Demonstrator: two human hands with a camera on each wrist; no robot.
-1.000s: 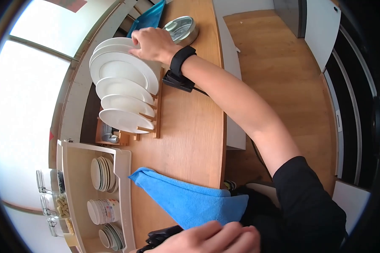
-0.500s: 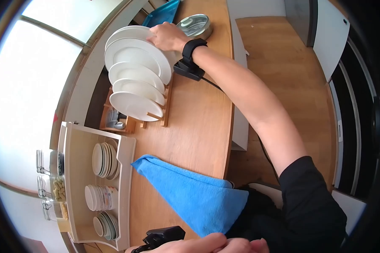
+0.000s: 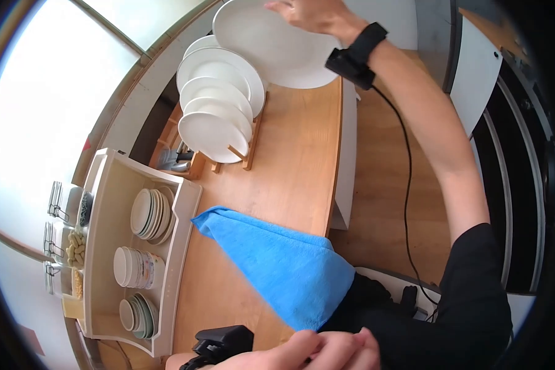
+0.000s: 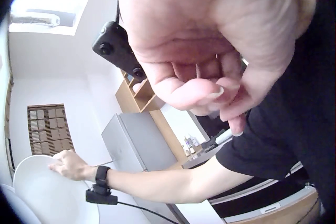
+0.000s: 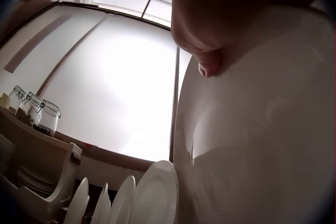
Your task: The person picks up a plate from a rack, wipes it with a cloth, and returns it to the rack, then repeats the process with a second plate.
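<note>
At the top of the head view my right hand (image 3: 317,15) grips the rim of a large white plate (image 3: 277,52), held up beside the wooden rack (image 3: 256,139). Several smaller white plates (image 3: 213,135) stand on edge in that rack. In the right wrist view, the hand (image 5: 226,24) lies over the rim of the large plate (image 5: 252,124); most of its fingers are hidden or dark. My left hand (image 3: 320,351) is near my body with fingers loosely curled, its empty palm side showing in the left wrist view (image 4: 210,40). Beyond it lies a blue cloth (image 3: 277,265).
A cream shelf unit (image 3: 182,240) with stacked dishes (image 3: 151,216) stands at the left, glass jars (image 3: 68,203) behind it. A wooden holder (image 3: 194,168) with utensils sits by the rack. The counter edge (image 3: 336,166) runs along the right; a cable (image 3: 408,185) hangs from my right wrist.
My right hand has lifted the large plate out of the rack and moved it up and right. The left hand has stayed low near the body. The head view has shifted.
</note>
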